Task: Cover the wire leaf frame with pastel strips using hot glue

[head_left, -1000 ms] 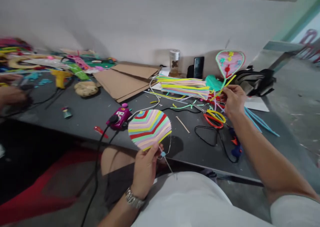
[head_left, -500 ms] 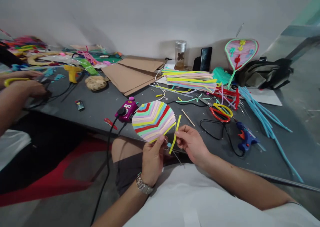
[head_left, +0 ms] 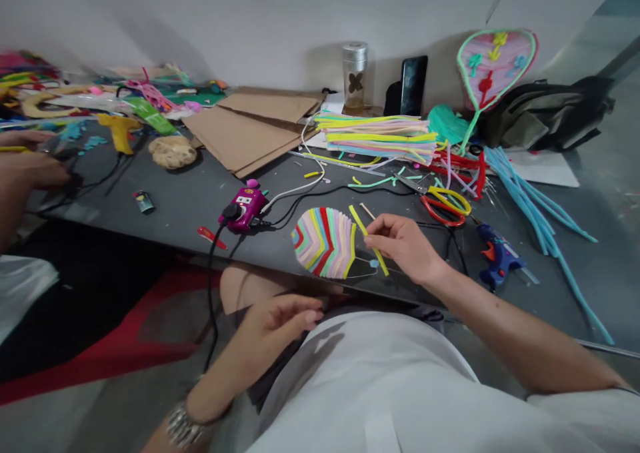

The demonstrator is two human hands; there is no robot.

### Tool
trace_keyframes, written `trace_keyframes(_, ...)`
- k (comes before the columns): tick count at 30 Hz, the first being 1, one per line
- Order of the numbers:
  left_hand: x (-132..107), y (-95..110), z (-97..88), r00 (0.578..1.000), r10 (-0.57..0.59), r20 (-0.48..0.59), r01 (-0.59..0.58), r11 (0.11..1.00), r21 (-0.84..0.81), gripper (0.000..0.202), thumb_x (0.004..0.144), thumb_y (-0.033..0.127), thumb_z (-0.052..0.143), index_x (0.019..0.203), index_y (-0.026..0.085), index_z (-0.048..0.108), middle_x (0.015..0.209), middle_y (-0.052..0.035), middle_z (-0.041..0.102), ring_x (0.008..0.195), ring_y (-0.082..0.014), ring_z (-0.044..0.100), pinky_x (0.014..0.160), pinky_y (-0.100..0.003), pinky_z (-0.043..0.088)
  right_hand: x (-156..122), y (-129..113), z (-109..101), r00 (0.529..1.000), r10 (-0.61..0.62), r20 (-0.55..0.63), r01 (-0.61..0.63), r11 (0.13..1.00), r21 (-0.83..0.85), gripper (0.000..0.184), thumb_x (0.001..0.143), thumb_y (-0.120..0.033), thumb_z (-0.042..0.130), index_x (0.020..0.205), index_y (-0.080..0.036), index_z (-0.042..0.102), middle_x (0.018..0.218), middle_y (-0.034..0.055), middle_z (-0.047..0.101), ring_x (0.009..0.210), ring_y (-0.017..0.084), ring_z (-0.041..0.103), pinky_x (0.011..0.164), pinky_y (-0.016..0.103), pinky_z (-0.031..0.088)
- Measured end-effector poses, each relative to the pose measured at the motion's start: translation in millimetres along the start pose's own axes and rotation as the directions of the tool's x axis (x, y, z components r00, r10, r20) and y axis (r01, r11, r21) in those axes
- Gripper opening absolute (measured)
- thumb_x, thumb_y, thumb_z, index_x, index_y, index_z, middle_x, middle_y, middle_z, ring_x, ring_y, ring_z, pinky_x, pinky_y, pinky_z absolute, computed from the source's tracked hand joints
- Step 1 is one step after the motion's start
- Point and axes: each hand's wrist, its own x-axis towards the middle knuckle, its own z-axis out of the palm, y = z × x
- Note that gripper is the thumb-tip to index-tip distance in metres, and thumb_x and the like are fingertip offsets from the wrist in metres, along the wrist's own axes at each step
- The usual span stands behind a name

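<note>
Our right grip (head_left: 404, 245) pinches a yellow strip (head_left: 358, 222) beside the striped fan (head_left: 324, 243) on the bench (head_left: 175, 206); our left grip (head_left: 280, 321) hangs open, empty. A firm, close pinch keeps the strip steady.

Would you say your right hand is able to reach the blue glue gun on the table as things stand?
Probably yes: the right hand is close to the blue glue gun, and only a thin black cord crosses the tabletop between them. It is pinching a yellow strip, though, so it may need to put that down first.
</note>
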Motion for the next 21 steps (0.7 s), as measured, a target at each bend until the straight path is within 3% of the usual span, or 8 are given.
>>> trace_keyframes(1,1,10,-6.6,0.987,0.132,-0.097,-0.121,0.987,0.109,0.025,0.071,0.041,0.087,0.086,0.021,0.085,0.078,-0.01,0.078,0.073,-0.0245,0.072,0.064,-0.029,0.058,2,-4,-4,0.999,-0.024,0.025,0.025,0.998,-0.054,0.013,0.067,-0.026,0.079,0.07,-0.018,0.068,0.06,-0.0041,0.062,0.052,0.008,0.045,0.048,0.022,0.032)
trace_keyframes(3,14,36,-13.5,0.858,0.431,-0.279,-0.35,0.888,0.298,0.017,0.072,0.035,0.086,0.084,0.024,0.084,0.087,-0.0082,0.078,0.085,-0.025,0.07,0.083,-0.033,0.058,7,-11,-8,0.994,-0.064,0.084,0.075,0.988,-0.137,0.011,0.068,-0.025,0.077,0.068,-0.018,0.068,0.06,-0.0037,0.062,0.054,0.008,0.047,0.051,0.023,0.034)
trace_keyframes(4,25,51,-13.9,0.782,0.551,-0.291,-0.446,0.821,0.356,0.016,0.071,0.032,0.086,0.085,0.024,0.084,0.096,-0.0083,0.078,0.098,-0.0271,0.069,0.097,-0.036,0.055,10,-14,-9,0.99,-0.077,0.12,0.096,0.982,-0.163,0.01,0.069,-0.024,0.076,0.068,-0.018,0.068,0.059,-0.0037,0.061,0.054,0.008,0.046,0.052,0.023,0.035)
trace_keyframes(6,51,79,-10.6,0.714,0.674,-0.19,-0.566,0.715,0.41,0.027,0.067,0.03,0.087,0.093,0.024,0.084,0.112,-0.0083,0.077,0.114,-0.0306,0.064,0.111,-0.041,0.045,14,-19,-8,0.98,-0.098,0.174,0.132,0.972,-0.196,0.009,0.07,-0.024,0.074,0.068,-0.018,0.068,0.058,-0.0041,0.059,0.053,0.008,0.045,0.052,0.024,0.034)
trace_keyframes(10,100,110,0.8,0.842,0.501,0.2,-0.537,0.74,0.406,0.023,0.075,0.034,0.079,0.092,0.018,0.083,0.089,-0.0053,0.079,0.085,-0.0243,0.068,0.088,-0.033,0.052,24,-24,-7,0.972,-0.161,0.173,0.203,0.944,-0.261,0.009,0.071,-0.025,0.07,0.068,-0.018,0.066,0.058,-0.0051,0.057,0.054,0.009,0.044,0.052,0.024,0.033)
trace_keyframes(12,115,110,3.8,0.861,0.398,0.315,-0.503,0.752,0.426,0.023,0.079,0.034,0.074,0.092,0.017,0.082,0.085,-0.0026,0.078,0.078,-0.0204,0.067,0.079,-0.028,0.052,27,-24,-9,0.97,-0.181,0.162,0.225,0.924,-0.309,0.009,0.072,-0.025,0.069,0.069,-0.018,0.065,0.059,-0.0052,0.056,0.054,0.009,0.044,0.053,0.024,0.033)
trace_keyframes(18,124,95,2.9,0.912,0.343,0.223,-0.409,0.794,0.45,0.031,0.082,0.034,0.068,0.104,0.015,0.079,0.102,-0.0058,0.08,0.089,-0.0215,0.071,0.083,-0.03,0.053,24,-21,-14,0.958,-0.281,0.055,0.271,0.826,-0.495,0.005,0.078,-0.022,0.062,0.075,-0.019,0.063,0.068,-0.0022,0.061,0.059,0.011,0.046,0.058,0.026,0.035)
trace_keyframes(21,121,92,3.6,0.922,0.35,0.169,-0.388,0.802,0.455,0.03,0.082,0.037,0.068,0.1,0.014,0.077,0.098,-0.0063,0.079,0.087,-0.021,0.07,0.082,-0.03,0.053,14,-17,-11,0.933,-0.353,0.072,0.329,0.753,-0.57,0.004,0.082,-0.018,0.058,0.081,-0.02,0.062,0.073,-0.0015,0.062,0.061,0.011,0.048,0.061,0.026,0.036)
